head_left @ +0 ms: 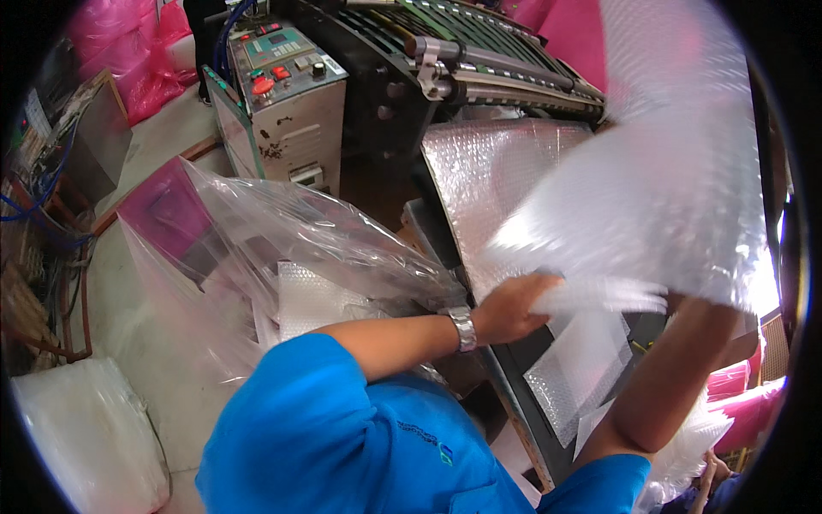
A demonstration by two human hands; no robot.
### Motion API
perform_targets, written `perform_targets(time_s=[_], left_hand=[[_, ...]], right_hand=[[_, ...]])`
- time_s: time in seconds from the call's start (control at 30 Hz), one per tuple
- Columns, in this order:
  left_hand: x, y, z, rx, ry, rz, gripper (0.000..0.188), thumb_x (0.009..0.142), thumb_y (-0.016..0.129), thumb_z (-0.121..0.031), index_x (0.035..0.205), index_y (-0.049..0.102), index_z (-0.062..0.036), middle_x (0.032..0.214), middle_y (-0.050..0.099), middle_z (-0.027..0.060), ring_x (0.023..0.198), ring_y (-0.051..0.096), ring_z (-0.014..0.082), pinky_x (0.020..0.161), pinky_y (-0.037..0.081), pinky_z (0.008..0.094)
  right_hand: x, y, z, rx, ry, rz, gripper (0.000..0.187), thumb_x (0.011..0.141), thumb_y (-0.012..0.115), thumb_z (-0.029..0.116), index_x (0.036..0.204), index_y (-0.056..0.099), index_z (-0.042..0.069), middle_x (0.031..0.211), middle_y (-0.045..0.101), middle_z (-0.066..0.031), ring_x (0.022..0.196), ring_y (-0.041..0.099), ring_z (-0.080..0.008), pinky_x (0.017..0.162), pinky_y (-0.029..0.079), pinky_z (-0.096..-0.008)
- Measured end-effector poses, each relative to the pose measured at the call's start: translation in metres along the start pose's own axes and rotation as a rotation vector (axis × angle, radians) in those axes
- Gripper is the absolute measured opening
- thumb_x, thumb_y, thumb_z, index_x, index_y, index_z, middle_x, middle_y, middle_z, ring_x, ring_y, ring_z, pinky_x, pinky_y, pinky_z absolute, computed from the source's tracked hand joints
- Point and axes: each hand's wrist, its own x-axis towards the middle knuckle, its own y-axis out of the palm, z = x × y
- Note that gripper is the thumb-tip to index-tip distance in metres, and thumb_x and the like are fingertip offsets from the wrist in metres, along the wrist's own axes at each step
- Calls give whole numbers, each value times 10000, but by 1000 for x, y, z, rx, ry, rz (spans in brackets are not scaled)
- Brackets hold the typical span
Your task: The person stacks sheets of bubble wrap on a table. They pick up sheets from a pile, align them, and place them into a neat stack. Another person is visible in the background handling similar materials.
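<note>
- Overhead, the left hand [512, 307] pinches a blurred bubble-wrap sheet [651, 171] by its lower edge, the sheet fanning up and right.
- Right hand hidden behind it; its fingers' state cannot be told.

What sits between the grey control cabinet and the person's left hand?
In the head view, a big clear plastic bag lies between the control cabinet and the left hand.

Bright, even indoor light, shadows soft. Strong motion blur on the raised bubble-wrap sheet [651, 171] at right, its lower edge washed out white. Glare on the clear plastic bag [282, 231] at centre-left. Fisheye bends machine edges far off; black vignette rings the corners. Near blue sleeve [300, 420] fairly sharp.
</note>
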Motion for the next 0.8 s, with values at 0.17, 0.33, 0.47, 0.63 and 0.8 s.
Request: perform_targets(time_s=[0.17,0.33,0.47,0.63,0.8], left_hand=[[3,-5,6,-3,64,-2,423,773,561,-187,1154,449,-41,1086,517,181,983,483,357,842,376,421],[-7,19,27,86,119,134,439,788,545,-243,1161,442,-36,1108,501,183,997,479,351,855,366,421],[-10,6,5,11,11,99,446,785,560,-248,1157,441,-32,1101,502,179,993,483,343,854,370,407],[-6,-4,1,11,-53,72,457,782,579,-254,1152,438,-27,1092,502,174,989,487,334,852,375,391],[2,6,1,-40,-104,101,468,778,598,-261,1147,436,-22,1083,502,170,984,492,325,850,380,374]], right_hand=[[-64,108,55,275,137,146,377,732,568,-3,1098,486,28,982,542,-128,846,531,-216,762,431,-317],[-105,101,88,379,-170,542,342,742,550,43,1075,473,37,995,541,-154,898,528,-342,763,453,-375],[-116,82,104,859,-286,1125,390,705,561,-17,1085,484,18,1023,557,-145,914,560,-306,754,467,-361],[-99,71,105,1027,-174,1135,323,746,535,-32,1066,505,2,1037,569,-142,909,574,-304,744,475,-351],[-122,88,110,904,-40,945,285,779,531,0,1060,514,44,1007,574,-135,855,584,-312,708,483,-352]])
